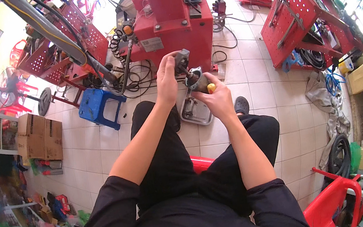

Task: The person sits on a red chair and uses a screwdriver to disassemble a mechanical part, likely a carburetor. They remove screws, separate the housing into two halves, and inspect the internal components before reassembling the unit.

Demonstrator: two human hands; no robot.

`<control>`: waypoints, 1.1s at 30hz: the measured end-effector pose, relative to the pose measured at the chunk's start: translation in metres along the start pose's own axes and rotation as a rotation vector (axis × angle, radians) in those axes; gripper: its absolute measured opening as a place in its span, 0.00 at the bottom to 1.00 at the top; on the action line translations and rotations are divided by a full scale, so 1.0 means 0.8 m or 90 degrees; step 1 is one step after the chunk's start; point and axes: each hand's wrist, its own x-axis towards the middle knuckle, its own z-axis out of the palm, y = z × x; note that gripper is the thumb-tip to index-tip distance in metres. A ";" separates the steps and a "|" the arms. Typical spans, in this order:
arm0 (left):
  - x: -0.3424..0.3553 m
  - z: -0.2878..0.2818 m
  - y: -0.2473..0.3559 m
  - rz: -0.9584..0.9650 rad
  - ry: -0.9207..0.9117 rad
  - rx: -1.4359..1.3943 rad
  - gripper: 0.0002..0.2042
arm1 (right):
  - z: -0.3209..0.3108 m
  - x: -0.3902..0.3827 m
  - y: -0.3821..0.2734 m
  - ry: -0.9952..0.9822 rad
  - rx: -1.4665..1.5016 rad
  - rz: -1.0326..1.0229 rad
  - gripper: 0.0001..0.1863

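Note:
Both hands are raised in front of my knees. My left hand (pixel 167 82) is closed around a dark grey metal end piece (pixel 181 58), from which a dark shaft runs toward the other hand. My right hand (pixel 218 101) grips a silvery cylindrical motor housing (pixel 196 81), its open end facing the shaft. The shaft appears to reach the housing's mouth; how far in it sits, I cannot tell. A yellow tool handle (pixel 211 88), probably a screwdriver's, pokes out between the right fingers. Below the hands a metal tray (pixel 198 118) with small metal parts rests on the floor.
A red machine base (pixel 179 38) stands ahead, hoses and cables around it. To the left are a blue stool (pixel 100 108) and cardboard boxes (pixel 39 136). A red perforated tool cart (pixel 292 21) stands right. A red chair (pixel 333 203) is at lower right.

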 end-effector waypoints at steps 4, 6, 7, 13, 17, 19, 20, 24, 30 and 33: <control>-0.001 -0.001 -0.011 0.068 -0.019 0.170 0.15 | -0.002 0.005 0.003 0.020 -0.084 -0.022 0.31; -0.003 0.005 -0.010 0.115 -0.008 0.289 0.16 | -0.009 0.004 0.004 0.046 -0.130 -0.035 0.32; -0.006 0.007 -0.009 0.139 -0.006 0.341 0.16 | -0.011 0.004 0.005 0.065 -0.153 -0.040 0.32; -0.009 0.010 -0.019 0.109 0.008 0.323 0.16 | -0.015 0.002 -0.003 0.120 -0.194 -0.053 0.31; -0.024 0.032 -0.008 0.150 0.018 0.419 0.16 | -0.011 0.002 -0.001 0.156 -0.196 -0.064 0.31; -0.029 0.031 -0.005 0.158 -0.006 0.467 0.17 | -0.012 0.002 -0.004 0.157 -0.176 -0.066 0.30; -0.031 0.031 0.000 0.161 -0.017 0.481 0.18 | -0.011 0.001 -0.005 0.157 -0.166 -0.067 0.30; -0.037 0.024 0.012 0.142 -0.064 0.500 0.20 | -0.009 0.006 0.005 0.151 -0.077 -0.108 0.30; -0.023 0.006 0.028 0.111 -0.125 0.401 0.23 | 0.002 0.017 0.023 0.050 0.214 -0.095 0.32; -0.024 0.003 0.034 0.090 -0.170 0.316 0.28 | 0.007 0.012 0.016 -0.011 0.333 -0.067 0.33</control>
